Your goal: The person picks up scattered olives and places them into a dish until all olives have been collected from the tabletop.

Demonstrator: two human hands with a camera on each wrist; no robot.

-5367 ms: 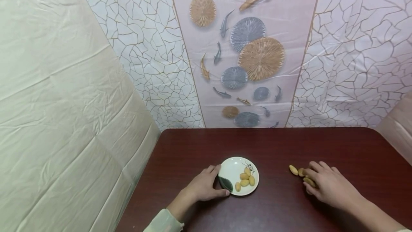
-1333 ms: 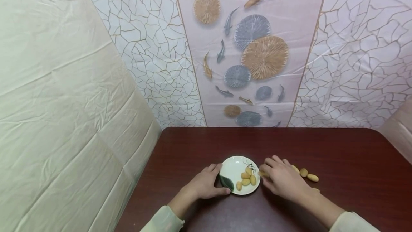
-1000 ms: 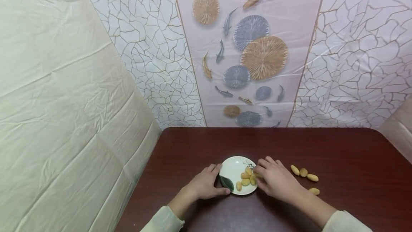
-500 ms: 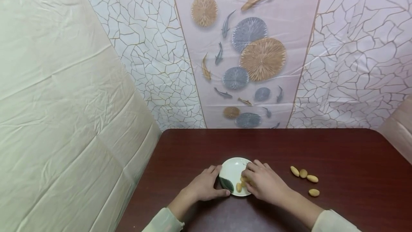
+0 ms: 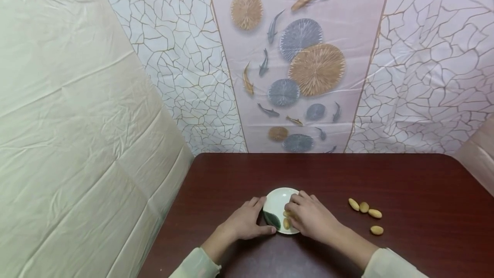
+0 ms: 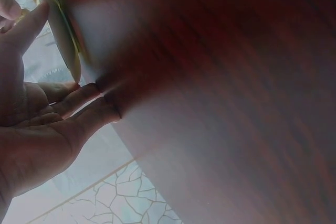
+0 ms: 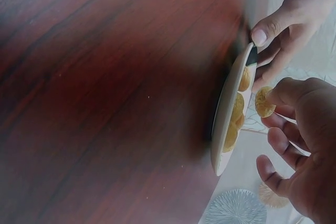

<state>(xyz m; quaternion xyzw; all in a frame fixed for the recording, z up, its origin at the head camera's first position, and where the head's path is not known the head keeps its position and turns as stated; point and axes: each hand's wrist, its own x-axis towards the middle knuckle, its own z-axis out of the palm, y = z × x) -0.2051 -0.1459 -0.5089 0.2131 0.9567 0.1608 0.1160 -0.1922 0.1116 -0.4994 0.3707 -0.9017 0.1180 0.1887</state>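
Observation:
A small white plate (image 5: pixel 278 200) with a dark green leaf-shaped patch lies on the dark red table (image 5: pixel 239 175). My left hand (image 5: pixel 246 221) holds its left rim between thumb and fingers. Over the plate's right side, my right hand (image 5: pixel 313 219) pinches a small wrinkled yellow oval fruit (image 7: pixel 265 102) between thumb and fingertips, just above the plate in the right wrist view. Several similar fruits (image 7: pixel 231 137) sit on the plate. From the head, my right hand covers most of them, and one fruit (image 5: pixel 286 224) shows near the front rim.
To the right of the plate, several loose yellow fruits lie on the table: a slanted one (image 5: pixel 353 204), a rounder one (image 5: pixel 364 207), and others, with one fruit (image 5: pixel 376 230) nearer me. A patterned cloth (image 5: pixel 316 72) hangs behind the table's back edge.
My right hand has carried a fruit leftward from the loose group to over the plate, now covering more of its right side. The left hand stays at the rim.

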